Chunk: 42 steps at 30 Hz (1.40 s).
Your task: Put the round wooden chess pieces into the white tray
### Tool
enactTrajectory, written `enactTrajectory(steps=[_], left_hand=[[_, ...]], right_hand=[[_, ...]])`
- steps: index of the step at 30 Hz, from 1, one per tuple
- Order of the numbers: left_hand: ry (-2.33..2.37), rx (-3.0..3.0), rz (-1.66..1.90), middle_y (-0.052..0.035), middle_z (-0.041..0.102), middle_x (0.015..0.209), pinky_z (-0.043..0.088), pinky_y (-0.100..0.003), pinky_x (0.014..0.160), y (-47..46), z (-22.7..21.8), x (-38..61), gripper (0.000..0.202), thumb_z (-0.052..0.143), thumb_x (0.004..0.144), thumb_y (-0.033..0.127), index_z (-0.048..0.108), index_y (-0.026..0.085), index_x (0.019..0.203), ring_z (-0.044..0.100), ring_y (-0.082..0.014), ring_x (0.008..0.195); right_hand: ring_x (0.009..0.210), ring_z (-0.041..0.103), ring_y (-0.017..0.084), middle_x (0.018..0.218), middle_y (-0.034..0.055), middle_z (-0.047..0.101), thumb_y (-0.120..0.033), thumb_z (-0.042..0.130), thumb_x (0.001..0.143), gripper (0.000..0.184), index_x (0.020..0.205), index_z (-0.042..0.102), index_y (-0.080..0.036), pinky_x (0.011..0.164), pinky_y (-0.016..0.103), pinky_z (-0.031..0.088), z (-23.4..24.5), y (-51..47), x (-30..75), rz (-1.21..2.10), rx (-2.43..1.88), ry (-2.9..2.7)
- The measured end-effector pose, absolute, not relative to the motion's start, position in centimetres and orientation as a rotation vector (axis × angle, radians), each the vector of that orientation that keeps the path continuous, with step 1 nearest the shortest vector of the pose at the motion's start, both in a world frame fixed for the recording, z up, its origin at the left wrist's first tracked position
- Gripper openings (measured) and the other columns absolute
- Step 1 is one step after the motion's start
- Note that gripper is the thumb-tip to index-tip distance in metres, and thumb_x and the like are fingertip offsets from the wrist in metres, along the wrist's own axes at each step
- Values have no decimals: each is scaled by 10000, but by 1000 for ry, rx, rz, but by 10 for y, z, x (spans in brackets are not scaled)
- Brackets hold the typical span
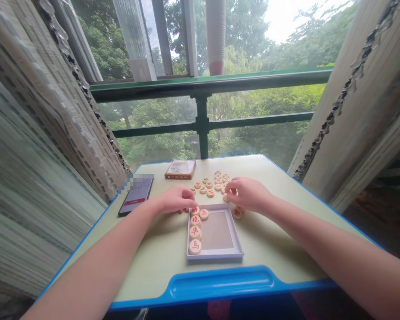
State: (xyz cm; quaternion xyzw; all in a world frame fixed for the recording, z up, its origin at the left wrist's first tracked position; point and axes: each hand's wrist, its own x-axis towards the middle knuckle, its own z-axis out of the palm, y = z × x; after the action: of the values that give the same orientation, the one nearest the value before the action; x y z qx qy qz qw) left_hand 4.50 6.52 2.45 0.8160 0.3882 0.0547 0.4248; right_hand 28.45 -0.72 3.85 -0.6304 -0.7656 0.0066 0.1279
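A shallow white box (237, 242) lies open near the table's front edge. Round wooden Chinese chess pieces (195, 232) with red characters form a column along its left side, and another piece (204, 214) sits beside the top of that column. My left hand (177, 198) is closed at the box's far left corner, its fingertips on the top piece (195, 210). Beyond the box's far right corner, my right hand (248, 193) curls its fingers down among loose pieces (226, 198); what they pinch is hidden. One red-marked piece (237, 214) lies just right of the box.
More loose pieces (210, 193) are scattered behind the box. A flat brown-edged case (180, 170) rests at the table's back. A phone (136, 195) showing a timer lies at left. The table (146, 280) has a blue rim, with curtains (96, 129) and a green railing (203, 124) beyond.
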Motion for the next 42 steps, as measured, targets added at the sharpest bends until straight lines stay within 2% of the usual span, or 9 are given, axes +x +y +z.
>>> enactTrajectory(steps=[6,10,16,23,29,35,38,42], left_hand=[[956,2004,155,-36,614,672,417,-229,517,64,25,47,245,585,674,369,613,134,737,548,-142,607],[963,1995,164,-23,602,641,403,-228,508,63,26,47,238,588,671,368,601,136,724,528,-129,564],[995,1957,165,3,567,580,341,-215,470,61,28,47,256,555,696,396,560,140,684,475,-97,478],[985,1927,170,-4,580,584,347,-220,478,63,26,47,257,560,696,396,567,139,699,489,-103,485],[985,1957,169,3,579,593,350,-220,494,64,24,46,249,554,709,390,569,142,695,479,-96,487],[980,1967,175,3,591,602,366,-228,511,64,24,45,246,551,714,392,580,148,710,494,-107,504],[982,1976,173,0,581,596,354,-225,501,63,26,46,240,547,715,378,576,140,697,482,-100,490],[998,1972,174,2,573,590,346,-224,492,63,25,47,244,547,711,379,574,137,696,476,-99,483]], right_hand=[[655,554,132,835,14,665,-332,525,769,199,827,696,-249,535,233,327,36,-5,284,36,-1820,-2291],[668,560,138,846,17,657,-387,534,777,228,869,700,-261,539,235,337,37,-5,286,46,-1827,-2293],[714,576,138,966,34,627,-381,532,796,239,926,698,-268,599,236,387,33,-4,289,20,-1754,-2313],[733,580,141,949,47,613,-357,546,802,213,891,698,-237,621,235,407,31,-3,290,24,-1734,-2333],[790,585,160,994,54,597,-302,577,791,233,999,674,-254,662,245,424,29,1,294,76,-1676,-2392],[767,572,154,987,63,585,-356,557,820,238,991,673,-237,674,258,430,25,2,294,78,-1643,-2364],[827,558,166,980,75,579,-315,538,840,266,1067,654,-236,728,272,433,23,3,292,55,-1510,-2393],[849,535,186,907,82,582,-294,508,858,237,1003,683,-225,751,298,432,18,4,293,8,-1424,-2426]])
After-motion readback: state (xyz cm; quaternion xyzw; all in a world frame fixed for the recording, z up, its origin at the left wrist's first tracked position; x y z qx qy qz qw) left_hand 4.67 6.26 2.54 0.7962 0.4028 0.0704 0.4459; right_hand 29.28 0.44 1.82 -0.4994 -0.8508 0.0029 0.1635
